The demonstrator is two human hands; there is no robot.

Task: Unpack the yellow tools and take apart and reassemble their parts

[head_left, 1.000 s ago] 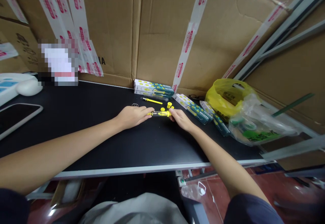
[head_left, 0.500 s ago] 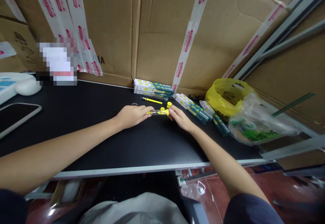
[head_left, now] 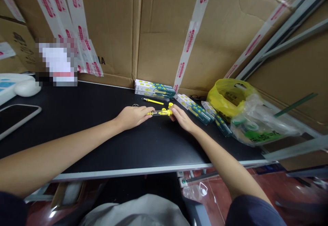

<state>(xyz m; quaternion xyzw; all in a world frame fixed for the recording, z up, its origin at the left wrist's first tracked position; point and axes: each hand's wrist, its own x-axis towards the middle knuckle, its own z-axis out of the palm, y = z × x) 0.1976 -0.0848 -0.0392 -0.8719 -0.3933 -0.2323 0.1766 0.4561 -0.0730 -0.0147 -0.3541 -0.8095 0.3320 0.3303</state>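
Note:
A spring scale [head_left: 159, 113] with a clear tube and yellow parts lies level between my hands, just above the black tabletop. My left hand [head_left: 131, 117] is closed around its left end, fingertips pinching the tube. On the yellow right end, my right hand [head_left: 180, 116] is closed with thumb and fingers. A small yellow cap-like piece [head_left: 170, 106] shows just beyond my right fingertips; whether it touches them I cannot tell. Behind the tube lies a slim yellow rod [head_left: 155, 101] with a metal hook at its left end. Thin metal rings or hooks [head_left: 135, 105] rest beyond my left hand.
Printed spring-scale boxes [head_left: 153, 88] stand stacked at the back, with further boxes [head_left: 194, 109] to the right. Beyond them sit a yellow plastic bag [head_left: 217, 94] and a clear bag [head_left: 256, 127]. A phone [head_left: 17, 118] lies left. Cardboard [head_left: 164, 55] walls the back.
My right hand has shifted very slightly to the right at the yellow end. The left hand keeps its hold, and the other things lie as before.

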